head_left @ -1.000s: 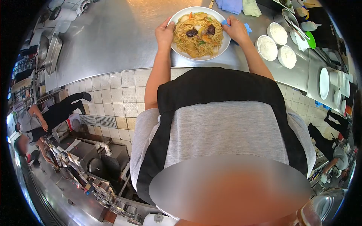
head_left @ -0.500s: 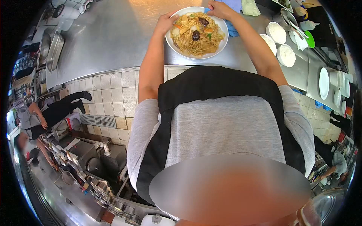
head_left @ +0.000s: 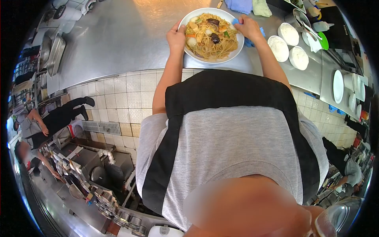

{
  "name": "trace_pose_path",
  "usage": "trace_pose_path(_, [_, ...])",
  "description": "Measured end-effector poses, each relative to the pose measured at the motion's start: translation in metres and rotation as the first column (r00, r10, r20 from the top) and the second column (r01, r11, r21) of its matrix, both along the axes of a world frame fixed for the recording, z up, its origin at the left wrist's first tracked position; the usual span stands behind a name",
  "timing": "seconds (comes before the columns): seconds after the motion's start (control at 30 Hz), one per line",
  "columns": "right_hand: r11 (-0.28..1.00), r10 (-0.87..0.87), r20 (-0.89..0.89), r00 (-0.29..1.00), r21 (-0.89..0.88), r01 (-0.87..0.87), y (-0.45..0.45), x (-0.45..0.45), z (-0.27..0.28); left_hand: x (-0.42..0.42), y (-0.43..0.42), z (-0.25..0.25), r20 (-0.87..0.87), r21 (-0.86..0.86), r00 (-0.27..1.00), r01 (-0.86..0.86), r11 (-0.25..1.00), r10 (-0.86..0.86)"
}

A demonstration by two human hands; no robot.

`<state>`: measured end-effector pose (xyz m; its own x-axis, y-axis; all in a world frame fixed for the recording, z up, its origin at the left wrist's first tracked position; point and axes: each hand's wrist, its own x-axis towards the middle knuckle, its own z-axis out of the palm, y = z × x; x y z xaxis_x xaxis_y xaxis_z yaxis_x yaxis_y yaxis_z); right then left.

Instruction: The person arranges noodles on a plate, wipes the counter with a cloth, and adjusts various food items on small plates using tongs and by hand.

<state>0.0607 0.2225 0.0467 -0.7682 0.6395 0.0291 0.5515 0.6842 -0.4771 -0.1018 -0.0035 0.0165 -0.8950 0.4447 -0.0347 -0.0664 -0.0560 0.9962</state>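
The left hand (head_left: 176,36) is gripping the left rim of a plate (head_left: 197,58) of noodles (head_left: 209,36), over the counter (head_left: 118,39) just inside its front edge, while the right hand (head_left: 248,29) is apparently pinching a blue cloth (head_left: 248,42) at the opposite rim. Steel is stretching wide leftward; bowls (head_left: 288,34) are standing near the right forearm.

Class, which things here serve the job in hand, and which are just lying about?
In use: white plate, left hand at its rim; noodles; blue cloth in the right hand.

Apparently lying about: three bowls of rice; periwinkle cloth; pale green cloth; metal tray; squeeze bottle.
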Motion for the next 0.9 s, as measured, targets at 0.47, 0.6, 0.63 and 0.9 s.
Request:
trace_pose_path(0.47, [0.967,0.249,-0.036,0.968,-0.049,-0.251,0.022,-0.053,-0.013,-0.042,0.006,0.001,0.023,-0.073,0.969,0.248,0.966,-0.247])
trace_pose_path(0.6, [0.99,0.132,-0.067,0.989,-0.038,-0.134,-0.002,-0.016,-0.013,-0.02,-0.006,0.015,0.028,-0.042,0.987,0.158,0.987,-0.157])
trace_pose_path(0.63, [0.994,0.106,-0.094,0.99,-0.032,-0.109,-0.009,-0.008,-0.012,-0.017,-0.008,0.016,0.025,-0.036,0.991,0.13,0.991,-0.13])
trace_pose_path(0.9, [0.988,0.045,-0.116,0.992,-0.139,-0.061,-0.031,0.012,0.008,0.015,-0.026,-0.001,-0.028,0.083,0.982,-0.185,0.979,0.188])
